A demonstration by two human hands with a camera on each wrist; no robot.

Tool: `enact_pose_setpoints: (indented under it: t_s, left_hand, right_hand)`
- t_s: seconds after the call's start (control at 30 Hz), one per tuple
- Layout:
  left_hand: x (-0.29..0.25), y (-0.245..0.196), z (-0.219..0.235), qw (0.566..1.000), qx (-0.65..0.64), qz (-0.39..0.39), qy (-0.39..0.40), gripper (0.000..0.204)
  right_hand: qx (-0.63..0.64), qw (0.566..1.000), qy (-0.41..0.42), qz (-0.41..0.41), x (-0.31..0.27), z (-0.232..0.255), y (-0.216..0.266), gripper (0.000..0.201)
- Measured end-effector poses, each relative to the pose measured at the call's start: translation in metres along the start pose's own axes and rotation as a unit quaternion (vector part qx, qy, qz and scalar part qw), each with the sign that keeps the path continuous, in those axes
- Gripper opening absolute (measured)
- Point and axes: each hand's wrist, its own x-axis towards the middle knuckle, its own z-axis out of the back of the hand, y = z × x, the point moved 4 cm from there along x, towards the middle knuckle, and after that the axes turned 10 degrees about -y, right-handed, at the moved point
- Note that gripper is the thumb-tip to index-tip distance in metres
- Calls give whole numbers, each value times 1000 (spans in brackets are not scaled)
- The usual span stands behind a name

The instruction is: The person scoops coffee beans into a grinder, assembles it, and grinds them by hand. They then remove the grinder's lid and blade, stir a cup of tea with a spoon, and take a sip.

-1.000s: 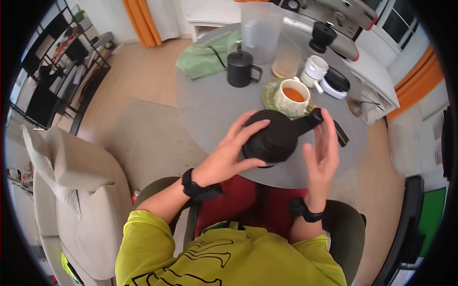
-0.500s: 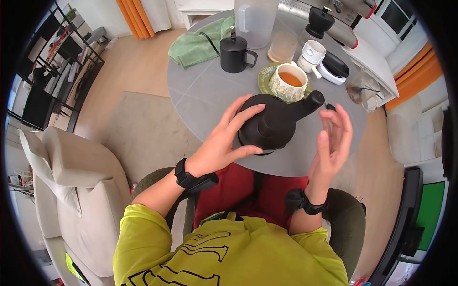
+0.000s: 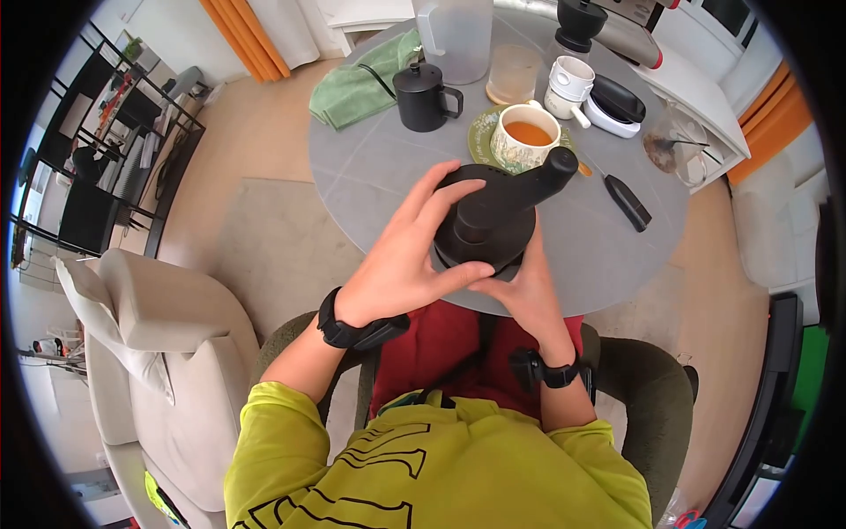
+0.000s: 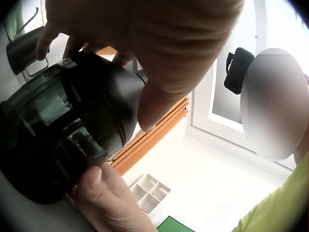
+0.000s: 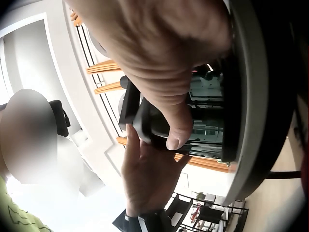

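A black hand coffee grinder (image 3: 480,220) with a dark see-through body stands at the near part of the grey round table (image 3: 370,189), its crank arm pointing to the far right. My left hand (image 3: 388,242) grips its upper part, fingers over the far left side and thumb on the near side. Lower down, my right hand (image 3: 530,286) holds the body from the right, its thumb in front; its other fingers are mostly hidden. In the left wrist view, the right thumb (image 4: 91,181) lies against the see-through body. Beyond the grinder, a patterned cup (image 3: 520,154) of orange-brown drink sits on a green saucer (image 3: 480,137).
A slim black-handled tool (image 3: 627,203) lies to the right. Farther back stand a black gooseneck kettle (image 3: 421,99), green cloth (image 3: 348,101), clear pitcher (image 3: 458,44), glass (image 3: 513,75), stacked white cups (image 3: 571,79) and another black grinder (image 3: 578,25).
My right hand, at the crank knob and then apart from it, has moved left and down to hold the grinder's body. My left hand keeps its grip on top.
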Motion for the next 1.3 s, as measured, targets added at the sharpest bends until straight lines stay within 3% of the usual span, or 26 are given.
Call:
enact_pose_setpoints:
  t_s: [0.1,0.27,0.37,0.57,0.9,1.1,1.17,1.2,1.23,1.3]
  left_hand:
    - [5,-1,-3,999,44,-1,3,72]
    - [10,0,2,999,1,-49,9,51]
    - [12,-6,2,999,-37,6,14,52]
    - [8,-3,1,997,-61,44,-16,52]
    - [4,2,-2,996,-64,61,-24,51]
    - [5,5,-1,997,-57,45,-17,51]
    - [4,5,-2,999,-38,25,-14,52]
    - [3,5,-3,999,-40,25,-12,52]
    - [2,5,-3,999,-37,19,-21,53]
    - [2,5,-5,999,-36,9,-29,54]
  right_hand:
    - [-11,1000,-3,10,2,-3,-2,121]
    - [-47,998,-19,23,3,-1,4,116]
    - [-41,998,-21,36,4,0,4,114]
    - [-15,999,-26,41,4,0,3,110]
    - [-37,998,-28,43,3,3,4,108]
    - [23,999,-5,32,6,15,2,106]
    - [11,992,-51,118,11,30,12,100]
    - [42,984,-79,153,15,38,26,77]
    - [40,984,-81,153,22,43,34,77]
    - [102,977,-70,176,34,56,51,56]
